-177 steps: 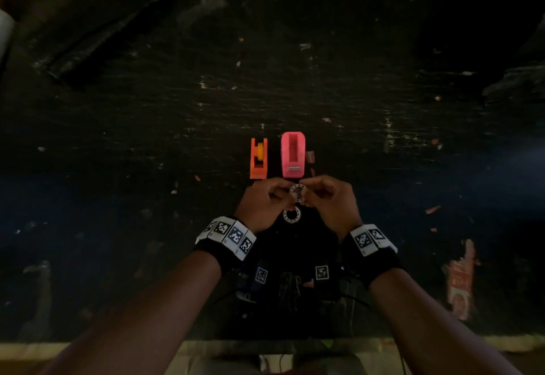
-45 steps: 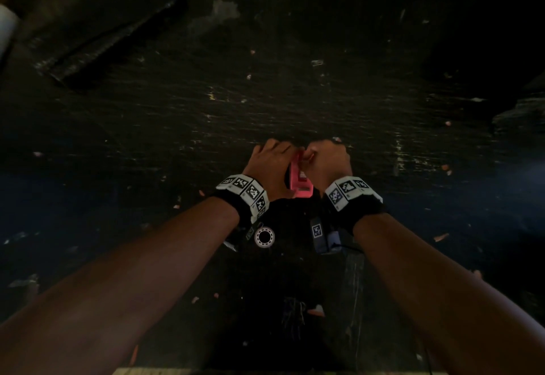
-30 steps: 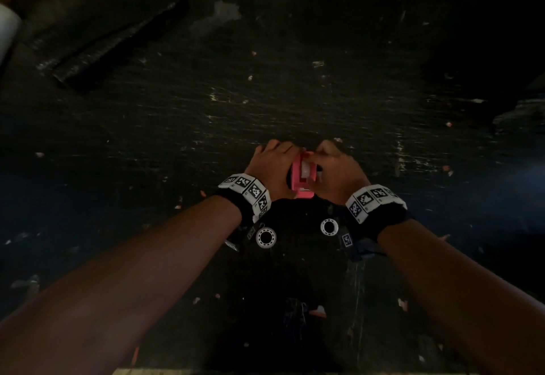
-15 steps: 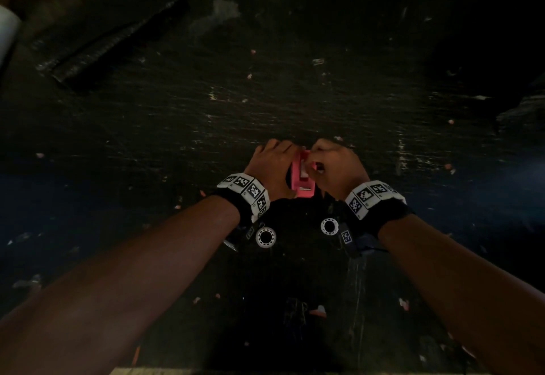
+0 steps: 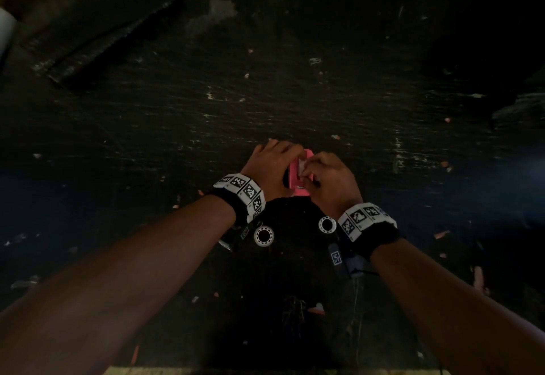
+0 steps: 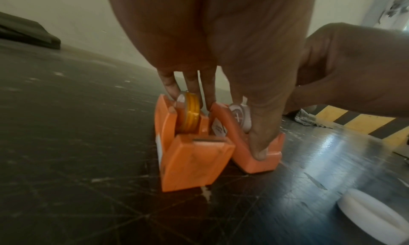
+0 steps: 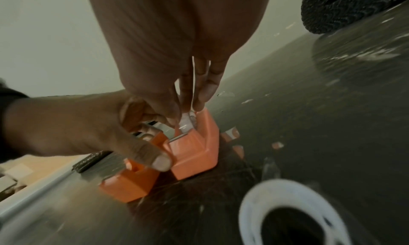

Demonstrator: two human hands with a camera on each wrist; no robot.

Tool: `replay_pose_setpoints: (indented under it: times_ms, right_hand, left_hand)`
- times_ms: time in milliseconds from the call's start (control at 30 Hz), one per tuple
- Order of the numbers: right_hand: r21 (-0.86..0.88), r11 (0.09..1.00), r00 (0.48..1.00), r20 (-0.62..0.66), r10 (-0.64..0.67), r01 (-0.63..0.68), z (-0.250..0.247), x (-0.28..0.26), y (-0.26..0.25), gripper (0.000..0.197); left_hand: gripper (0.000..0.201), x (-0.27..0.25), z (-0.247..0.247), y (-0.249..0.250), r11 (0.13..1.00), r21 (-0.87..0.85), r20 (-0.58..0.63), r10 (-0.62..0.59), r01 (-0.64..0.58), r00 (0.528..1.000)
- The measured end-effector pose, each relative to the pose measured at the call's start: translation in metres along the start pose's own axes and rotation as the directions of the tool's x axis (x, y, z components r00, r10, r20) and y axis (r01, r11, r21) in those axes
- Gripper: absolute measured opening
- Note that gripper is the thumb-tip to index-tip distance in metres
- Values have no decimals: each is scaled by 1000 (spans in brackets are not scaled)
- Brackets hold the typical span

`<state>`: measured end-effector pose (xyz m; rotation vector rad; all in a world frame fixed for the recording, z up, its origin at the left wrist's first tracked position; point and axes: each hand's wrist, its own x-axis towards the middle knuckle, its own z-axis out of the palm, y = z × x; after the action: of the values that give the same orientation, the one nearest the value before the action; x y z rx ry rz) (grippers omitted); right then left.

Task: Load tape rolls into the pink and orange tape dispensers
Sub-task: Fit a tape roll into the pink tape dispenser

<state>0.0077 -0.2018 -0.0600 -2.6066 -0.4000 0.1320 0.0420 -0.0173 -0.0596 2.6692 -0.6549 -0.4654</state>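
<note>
The pink dispenser (image 5: 298, 181) stands on the dark table between my hands. My left hand (image 5: 283, 162) grips its left wall, thumb (image 6: 261, 143) pressed inside the front of the pink dispenser (image 6: 258, 154). My right hand (image 5: 309, 168) pinches a white tape roll (image 7: 186, 122) down in the slot of the pink dispenser (image 7: 194, 152); the white tape roll (image 6: 240, 115) shows from the side. Touching its left stands the orange dispenser (image 6: 194, 159), holding a yellow roll (image 6: 189, 111); in the head view my left hand hides it.
Two loose white rolls lie near my wrists, one on the left (image 5: 264, 236) and one on the right (image 5: 326, 224). A long dark bundle (image 5: 103, 29) sits at the far left. Small paper scraps dot the scratched table (image 5: 324, 94).
Earlier both hands held a roll near me; now they work at the pink dispenser. In the last half second my right wrist drew slightly toward me. My left hand stayed put.
</note>
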Motion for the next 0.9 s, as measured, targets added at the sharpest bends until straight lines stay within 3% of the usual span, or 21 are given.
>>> replay_pose_setpoints:
  times_ms: [367,600,733,833,900]
  right_hand:
    - [-113,990,992,-78,-99,90,16,-42,-2,11]
    - [-141,989,994,-96,-60,46,23,-41,-4,11]
    - [-142,988,995,-85,51,-63,19,-49,-8,23]
    - [-66,978,973,-135,188,-198,18,-46,-3,14]
    - [-18,970,965,-104,240,-243,20,-38,-2,20]
  left_hand:
    - [100,1,-2,1,1000,-2,38,-4,4,999]
    - [99,1,1,0,1000,-24,36,-9,10,999]
    - [97,1,0,-1,999,-36,41,-9,10,999]
    - [97,1,-1,0,999,-38,46,-11,13,999]
    - [96,1,-1,2,999,-41,44,-10,11,999]
